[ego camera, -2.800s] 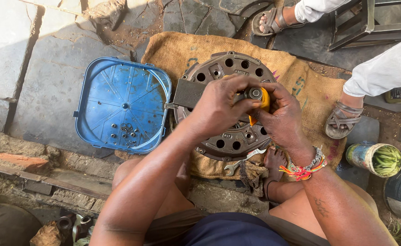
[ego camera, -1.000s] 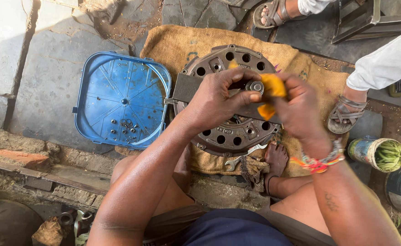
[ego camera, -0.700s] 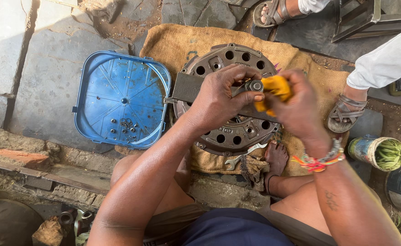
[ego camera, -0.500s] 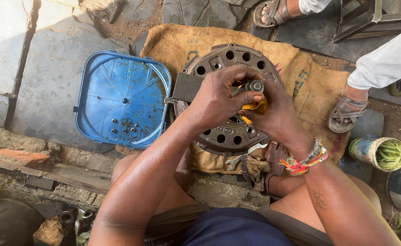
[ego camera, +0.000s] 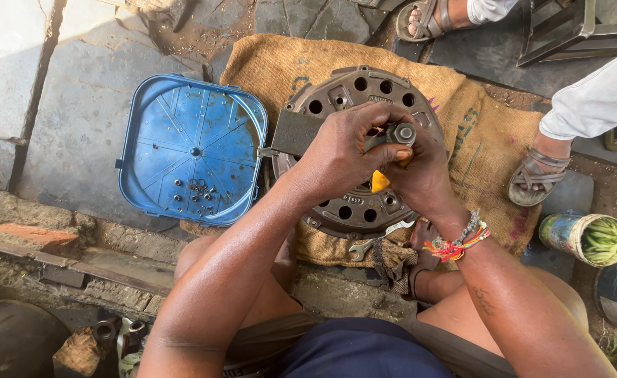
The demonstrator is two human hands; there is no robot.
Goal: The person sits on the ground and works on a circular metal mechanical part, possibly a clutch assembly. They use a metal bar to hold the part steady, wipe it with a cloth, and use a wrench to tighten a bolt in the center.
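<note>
The round metal plate point(ego camera: 354, 140) lies on the sacking point(ego camera: 476, 133); the tray point(ego camera: 182, 147) sits at its nine o'clock, the spanner point(ego camera: 375, 241) at six o'clock.

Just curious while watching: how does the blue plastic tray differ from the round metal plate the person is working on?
The blue tray is squarish plastic with rounded corners; the metal plate is a round, dark, rusty disc ringed with holes. The tray sits on bare stone, untouched, with small bolts loose inside; the plate lies on a burlap sack under the left hand and right hand. Both lie flat on the ground.
</note>
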